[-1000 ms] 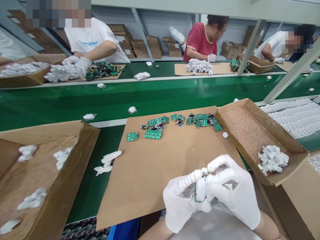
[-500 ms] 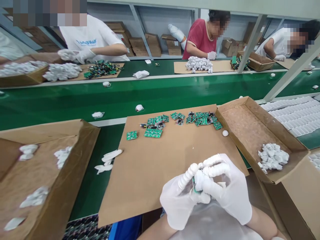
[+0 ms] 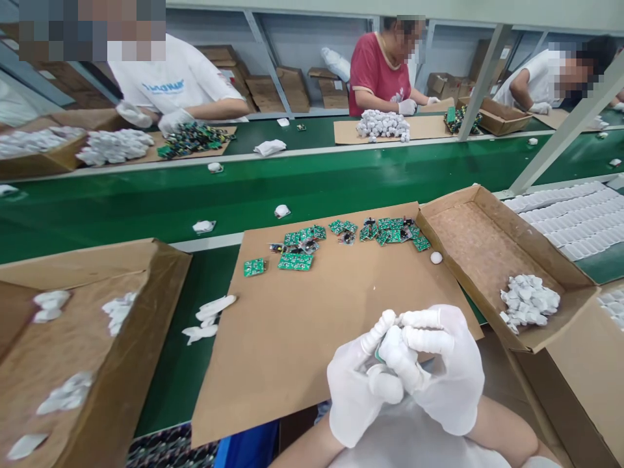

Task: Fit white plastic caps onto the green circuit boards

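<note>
My left hand (image 3: 358,390) and my right hand (image 3: 441,370), both in white gloves, are pressed together at the near edge of a brown cardboard sheet (image 3: 312,325). Between their fingers they grip a small part (image 3: 378,353) with a sliver of green showing; the gloves hide most of it. Several green circuit boards (image 3: 341,237) lie scattered along the sheet's far edge. One small white cap (image 3: 436,257) rests on the sheet near the box to the right.
An open cardboard box (image 3: 531,244) at the right holds a heap of white plastic parts (image 3: 529,300). Another box (image 3: 97,364) at the left holds white pieces. A green conveyor belt (image 3: 292,185) carries small white parts. Three people work across it.
My hands have stayed clasped on the part while my fingers shifted around it, hiding more of it. The view has drifted slightly. White parts on the belt have moved to the right.
</note>
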Tool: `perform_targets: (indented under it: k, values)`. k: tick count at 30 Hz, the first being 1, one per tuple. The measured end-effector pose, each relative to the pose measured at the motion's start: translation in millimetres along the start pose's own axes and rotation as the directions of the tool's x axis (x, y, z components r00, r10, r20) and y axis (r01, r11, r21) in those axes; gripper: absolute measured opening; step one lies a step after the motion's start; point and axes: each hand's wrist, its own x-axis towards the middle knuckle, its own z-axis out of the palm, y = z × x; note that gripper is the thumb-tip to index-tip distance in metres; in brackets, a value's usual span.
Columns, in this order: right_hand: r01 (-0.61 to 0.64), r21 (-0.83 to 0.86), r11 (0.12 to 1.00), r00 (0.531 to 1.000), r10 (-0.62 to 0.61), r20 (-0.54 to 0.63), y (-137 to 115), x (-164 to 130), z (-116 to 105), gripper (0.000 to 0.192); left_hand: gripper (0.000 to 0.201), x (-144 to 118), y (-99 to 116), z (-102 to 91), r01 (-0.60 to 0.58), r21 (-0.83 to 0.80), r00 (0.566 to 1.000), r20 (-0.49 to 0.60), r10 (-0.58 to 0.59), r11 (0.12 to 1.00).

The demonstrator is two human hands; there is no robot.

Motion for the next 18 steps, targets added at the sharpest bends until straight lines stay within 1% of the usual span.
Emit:
perform_targets:
  k: [2, 3, 4, 6, 7, 8, 9, 10, 11, 13, 14, 16, 18]
  values:
    - [-0.014, 0.020, 1.000, 0.999, 0.014, 0.035, 1.4, 2.8, -7.9, 0.005, 0.035, 2.4, 6.5, 4.6, 0.011, 0.078, 1.000, 0.024, -0.013, 0.997]
    - [-0.022, 0.044, 0.999, 0.997, 0.018, 0.076, 2.7, 3.0, -12.6, 0.008, 0.036, 3.7, 9.4, 6.2, 0.004, 0.112, 0.999, 0.033, -0.007, 0.994]
    - [-0.033, 0.072, 0.997, 0.991, 0.023, 0.132, 4.2, 2.0, -17.4, 0.021, 0.036, 4.9, 11.9, 7.5, 0.010, 0.124, 0.999, 0.045, -0.016, 0.992]
    - [-0.093, 0.136, 0.986, 0.966, 0.056, 0.253, 7.9, -2.7, -25.4, 0.045, 0.035, 7.0, 16.4, 9.0, 0.030, 0.112, 0.997, 0.060, -0.037, 0.993]
    - [-0.136, 0.170, 0.976, 0.950, 0.079, 0.303, 9.8, -5.7, -28.0, 0.052, 0.037, 7.8, 18.5, 9.5, 0.033, 0.094, 0.997, 0.065, -0.040, 0.995]
    - [-0.166, 0.200, 0.966, 0.941, 0.095, 0.326, 11.5, -8.6, -29.4, 0.054, 0.040, 8.4, 20.5, 10.0, 0.029, 0.067, 0.998, 0.060, -0.033, 0.997]
    - [-0.174, 0.227, 0.958, 0.944, 0.096, 0.317, 12.7, -10.8, -29.6, 0.052, 0.045, 8.9, 22.3, 10.6, 0.023, 0.041, 0.998, 0.052, -0.025, 0.999]
    - [-0.157, 0.246, 0.957, 0.954, 0.082, 0.288, 13.4, -12.2, -28.7, 0.049, 0.048, 9.4, 23.9, 11.2, 0.020, 0.026, 0.999, 0.043, -0.021, 0.999]
    - [-0.119, 0.253, 0.960, 0.967, 0.054, 0.249, 13.3, -12.4, -27.0, 0.049, 0.050, 9.8, 25.2, 11.9, 0.014, 0.028, 0.999, 0.040, -0.016, 0.999]
    - [-0.026, 0.218, 0.976, 0.981, -0.017, 0.194, 11.3, -9.7, -22.2, 0.052, 0.050, 10.9, 27.1, 13.1, -0.018, 0.088, 0.998, 0.064, 0.012, 0.996]
    - [0.003, 0.183, 0.983, 0.982, -0.037, 0.185, 9.6, -7.4, -19.8, 0.052, 0.051, 11.7, 27.6, 13.6, -0.052, 0.130, 0.995, 0.089, 0.041, 0.990]
    - [0.023, 0.112, 0.993, 0.980, -0.045, 0.193, 6.5, -3.0, -15.4, 0.049, 0.057, 13.2, 28.2, 14.4, -0.121, 0.187, 0.985, 0.141, 0.095, 0.975]
    - [0.041, 0.074, 0.996, 0.978, -0.055, 0.199, 5.3, -1.1, -12.1, 0.048, 0.062, 14.7, 28.8, 15.0, -0.132, 0.187, 0.979, 0.179, 0.098, 0.973]
